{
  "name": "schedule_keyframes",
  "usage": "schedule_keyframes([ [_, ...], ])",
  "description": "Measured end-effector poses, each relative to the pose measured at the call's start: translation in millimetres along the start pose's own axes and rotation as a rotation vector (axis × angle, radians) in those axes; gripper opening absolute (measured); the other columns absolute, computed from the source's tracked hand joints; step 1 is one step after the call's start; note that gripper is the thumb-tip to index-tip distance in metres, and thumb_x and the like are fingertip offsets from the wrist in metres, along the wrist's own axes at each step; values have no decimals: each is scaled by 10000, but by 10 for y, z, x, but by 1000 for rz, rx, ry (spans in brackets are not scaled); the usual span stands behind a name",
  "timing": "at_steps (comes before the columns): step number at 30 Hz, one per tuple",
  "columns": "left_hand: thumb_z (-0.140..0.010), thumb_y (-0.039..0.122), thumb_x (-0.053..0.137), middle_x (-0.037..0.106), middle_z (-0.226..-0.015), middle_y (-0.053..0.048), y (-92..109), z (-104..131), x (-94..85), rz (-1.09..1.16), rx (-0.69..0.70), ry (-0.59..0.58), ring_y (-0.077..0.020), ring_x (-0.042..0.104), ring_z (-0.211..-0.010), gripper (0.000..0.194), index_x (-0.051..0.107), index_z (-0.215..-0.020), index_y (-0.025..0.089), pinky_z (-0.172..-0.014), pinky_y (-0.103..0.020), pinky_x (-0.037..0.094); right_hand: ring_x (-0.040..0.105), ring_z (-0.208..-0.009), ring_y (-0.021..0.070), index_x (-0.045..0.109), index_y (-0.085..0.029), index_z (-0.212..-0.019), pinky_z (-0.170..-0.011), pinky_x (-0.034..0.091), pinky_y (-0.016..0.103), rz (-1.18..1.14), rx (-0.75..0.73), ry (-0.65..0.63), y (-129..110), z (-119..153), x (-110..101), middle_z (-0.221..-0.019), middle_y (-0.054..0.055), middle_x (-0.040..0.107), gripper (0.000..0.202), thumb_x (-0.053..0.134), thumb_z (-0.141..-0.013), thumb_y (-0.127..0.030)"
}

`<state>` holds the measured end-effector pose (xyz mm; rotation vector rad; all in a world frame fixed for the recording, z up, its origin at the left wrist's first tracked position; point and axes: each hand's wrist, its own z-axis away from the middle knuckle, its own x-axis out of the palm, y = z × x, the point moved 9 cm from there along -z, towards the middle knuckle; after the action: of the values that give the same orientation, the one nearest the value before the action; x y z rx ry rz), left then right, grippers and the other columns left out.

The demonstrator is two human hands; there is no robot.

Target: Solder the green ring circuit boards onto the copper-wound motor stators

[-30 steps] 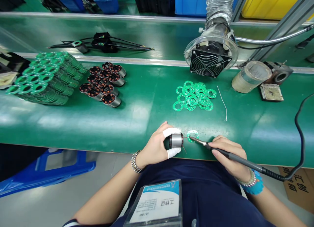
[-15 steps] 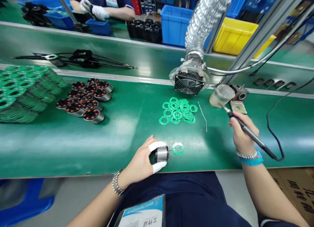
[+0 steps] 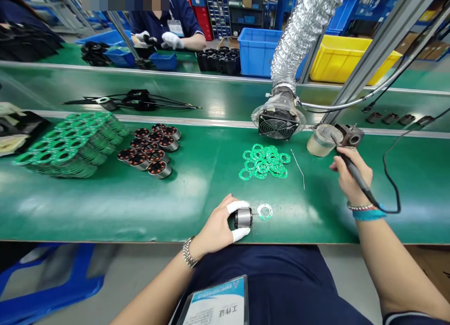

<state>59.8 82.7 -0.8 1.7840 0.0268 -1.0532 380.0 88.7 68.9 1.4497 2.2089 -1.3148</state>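
Note:
My left hand (image 3: 225,222), with white covers on thumb and finger, grips a silver motor stator (image 3: 243,217) lying on its side near the table's front edge. Just right of the stator lies a single green ring board (image 3: 265,212), with a thin wire between them. My right hand (image 3: 353,175) is wrapped round a dark soldering iron (image 3: 357,177), its tip end at the top of a round, cream-coloured pot (image 3: 321,140). Behind the single board is a loose pile of green ring boards (image 3: 264,162). A thin solder wire (image 3: 298,168) lies beside the pile.
Copper-wound stators (image 3: 151,149) and stacked green boards (image 3: 73,144) stand at the left. A fan (image 3: 277,124) hangs from a foil duct at the back. A metal block (image 3: 353,135) sits beside the pot. The iron's cable (image 3: 385,175) loops at the right. A person works across the bench.
The iron's tip has moved from the pot's near right side up to its top. The view has shifted left and up. My left hand still holds the stator.

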Motion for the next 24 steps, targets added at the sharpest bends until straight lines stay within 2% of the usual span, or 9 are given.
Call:
schedule_keyframes([
  [2,-670,249,671,616,-957,-46,3,-4,0,7,-2,-4,-189,583,-891,405,543,-1049,189,-1065,-488,245,636,-617,154,571,-208,-1042,-688,527,303,-105,9,-100,-256,229,99,-655,-1,629,197,522,-861,-271],
  [3,-670,248,672,616,-960,-49,5,-6,-6,13,-4,-1,-192,583,-893,407,543,-1052,190,-1055,-487,263,649,-651,152,578,-216,-1003,-695,531,294,-158,-30,-224,-425,376,224,-689,2,647,159,535,-852,-241],
  [5,-670,244,675,612,-967,-53,6,-7,-25,32,-12,9,-201,577,-907,406,547,-1052,195,-1008,-473,334,668,-828,170,580,-223,-995,-761,539,292,-254,-175,-539,-793,741,527,-898,40,683,176,572,-821,-200],
  [7,-671,250,683,605,-971,-59,2,-3,-49,75,-27,24,-208,573,-916,404,553,-1050,197,-928,-431,418,599,-1062,193,523,-214,-1131,-896,502,337,-328,-277,-688,-1030,1019,688,-1119,84,635,310,543,-827,-153],
  [10,-678,274,698,600,-995,-62,-11,17,-61,220,-62,35,-204,588,-910,438,532,-1076,197,-838,-368,481,521,-1172,204,510,-203,-1156,-959,461,371,-370,-344,-658,-1173,1115,734,-1179,106,600,335,519,-831,-123],
  [12,-674,279,712,602,-1038,-68,-7,33,-38,328,-75,28,-208,594,-945,479,505,-1100,203,-863,-367,478,585,-1082,200,553,-203,-1072,-904,497,342,-356,-305,-588,-1170,1052,717,-1074,95,643,256,531,-827,-131],
  [17,-678,246,709,568,-1171,-110,-11,60,34,253,-106,40,-262,500,-1149,438,515,-1068,203,-974,-462,395,648,-689,142,545,-222,-990,-653,546,250,-409,24,-400,-1085,913,672,-784,13,644,221,611,-781,-196],
  [21,-655,266,726,599,-1136,-98,-40,78,37,121,-110,105,-274,476,-1181,438,515,-1034,208,-1041,-553,264,571,-493,76,461,-234,-1058,-435,512,203,-747,327,-453,-1137,1024,867,-943,41,625,273,571,-808,-242],
  [24,-638,286,736,624,-1086,-80,-54,95,25,92,-104,148,-264,518,-1135,463,507,-1033,211,-1058,-550,235,583,-553,75,411,-252,-1088,-475,541,228,-997,408,-560,-1239,1085,1009,-1126,84,579,358,607,-789,-249],
])
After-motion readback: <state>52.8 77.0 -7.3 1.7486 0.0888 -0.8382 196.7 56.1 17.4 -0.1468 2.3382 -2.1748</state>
